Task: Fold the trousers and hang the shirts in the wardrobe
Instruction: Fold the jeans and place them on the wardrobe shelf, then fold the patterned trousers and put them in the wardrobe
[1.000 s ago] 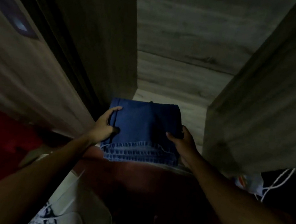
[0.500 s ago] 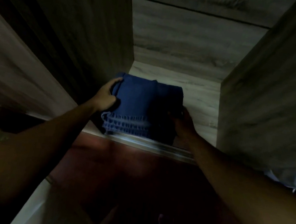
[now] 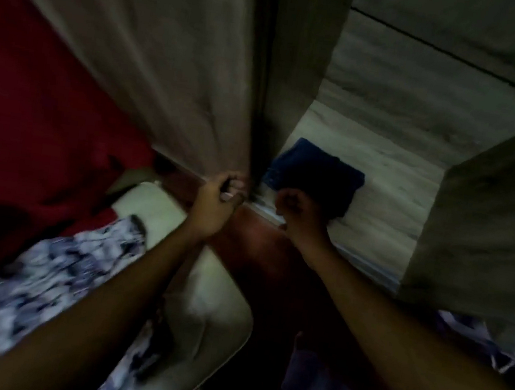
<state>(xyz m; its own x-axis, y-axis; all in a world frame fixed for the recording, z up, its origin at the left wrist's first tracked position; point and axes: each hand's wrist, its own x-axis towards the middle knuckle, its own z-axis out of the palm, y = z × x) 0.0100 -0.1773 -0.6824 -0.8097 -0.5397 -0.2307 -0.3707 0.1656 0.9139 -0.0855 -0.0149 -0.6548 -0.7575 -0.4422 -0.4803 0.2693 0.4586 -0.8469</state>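
Note:
The folded blue trousers [image 3: 313, 172] lie on the pale wooden bottom shelf [image 3: 390, 192] of the wardrobe, close to its left wall. My right hand [image 3: 300, 210] is curled into a fist just in front of them at the shelf's front edge and holds nothing. My left hand [image 3: 217, 204] is at the lower corner of the wardrobe door [image 3: 175, 63], fingers curled. Blur hides whether it grips the door's edge. A blue-and-white patterned shirt [image 3: 52, 279] lies at lower left, partly under my left forearm.
A red cover [image 3: 30, 119] fills the left side. A cream cushion [image 3: 206, 302] sits below my arms. The wardrobe's right panel [image 3: 487, 231] stands close on the right, with patterned fabric [image 3: 473, 334] below it. Reddish-brown floor [image 3: 262, 248] lies in front of the shelf.
Both hands have let go of the trousers, which now rest on the shelf. My left hand moved to the door's corner, my right hand drew back into a fist. The view swung left.

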